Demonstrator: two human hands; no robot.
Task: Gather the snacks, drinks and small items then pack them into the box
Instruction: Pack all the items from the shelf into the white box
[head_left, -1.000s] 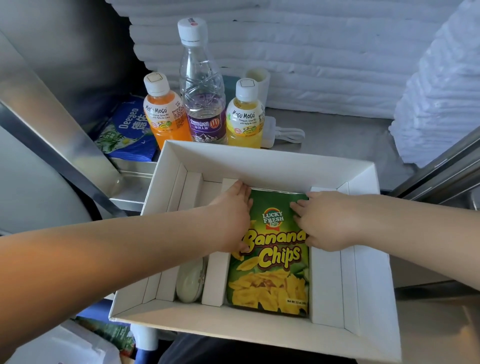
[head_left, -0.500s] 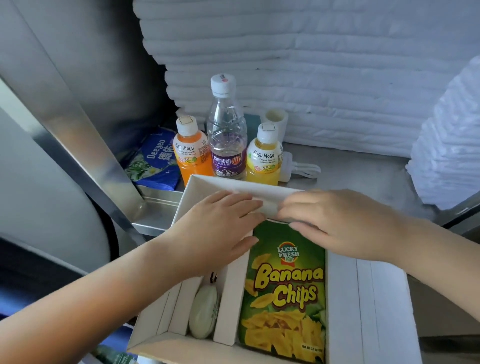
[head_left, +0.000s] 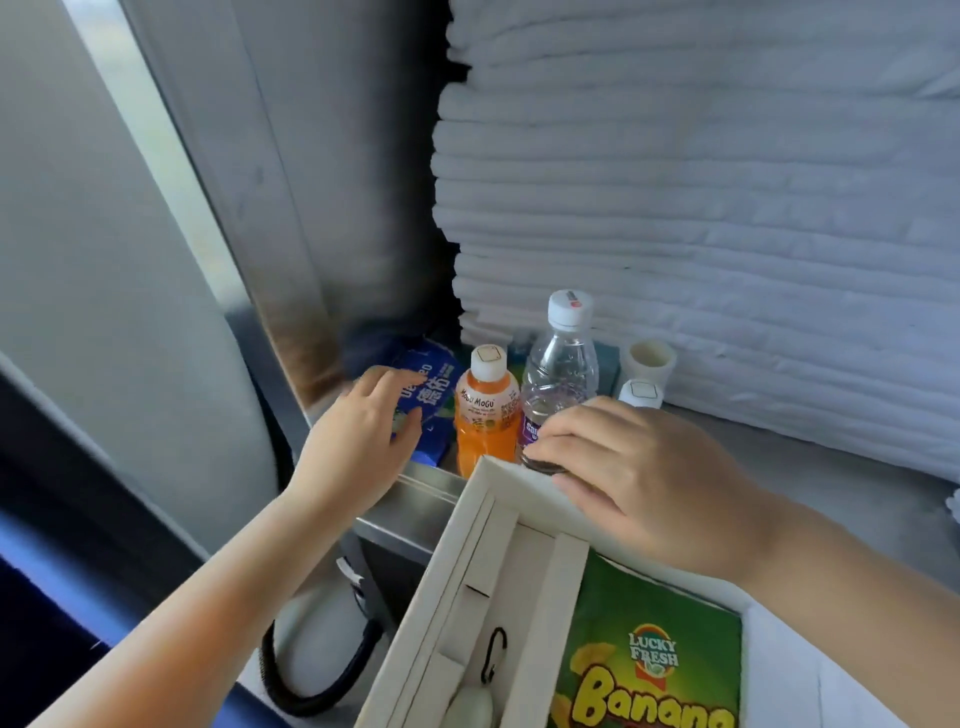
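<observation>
The white box is sitting at the near edge of the desk, partly filled: the banana chips bag is lying flat in its wide middle compartment, and a small pale item with a black clip is lying in the narrow slot to the left. The gathering step is in hand, with the drinks and the soft pack waiting outside.

The right hand is hovering over the box's far rim, fingers loosely bent and holding nothing, its fingertips just at the lower label of the clear water bottle; contact is not certain. The left hand is reaching out with its fingers spread over the blue tissue pack, thumb at the pack's near edge, not yet closing on it.

The orange drink bottle is standing upright between pack and water bottle, touching the latter. A third bottle is showing only its white cap behind the right hand.

The next move is probably calling for each hand to close on its target and lift it clear without toppling the orange bottle.
</observation>
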